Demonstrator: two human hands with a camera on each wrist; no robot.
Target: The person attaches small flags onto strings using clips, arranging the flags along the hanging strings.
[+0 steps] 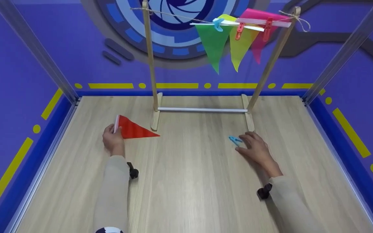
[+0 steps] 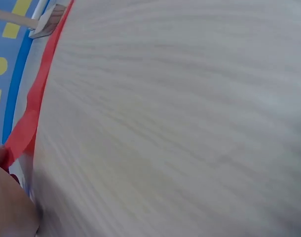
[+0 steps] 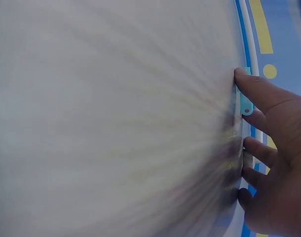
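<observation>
My left hand (image 1: pixel 112 139) pinches a red triangular paper pennant (image 1: pixel 135 128) by its white-edged short side. The pennant's tip points right, and in the left wrist view the red pennant (image 2: pixel 37 103) appears almost edge-on. On the right, a light-blue clothespin (image 1: pixel 234 140) is at the tabletop beside the fingertips of my right hand (image 1: pixel 257 149). Thumb and forefinger stand apart on either side of its near end, the other fingers spread. The right wrist view has the clothespin (image 3: pixel 246 94) partly behind the thumb; whether the fingers press on it is unclear.
A wooden frame with a left post (image 1: pixel 149 58), a right post (image 1: pixel 272 64) and a white crossbar (image 1: pixel 202 110) stands behind the hands. Along its string (image 1: pixel 176 15) hang green (image 1: pixel 215 43), yellow (image 1: pixel 241 45) and pink (image 1: pixel 260 45) pennants with clothespins. Blue walls enclose the wooden tabletop (image 1: pixel 186 181).
</observation>
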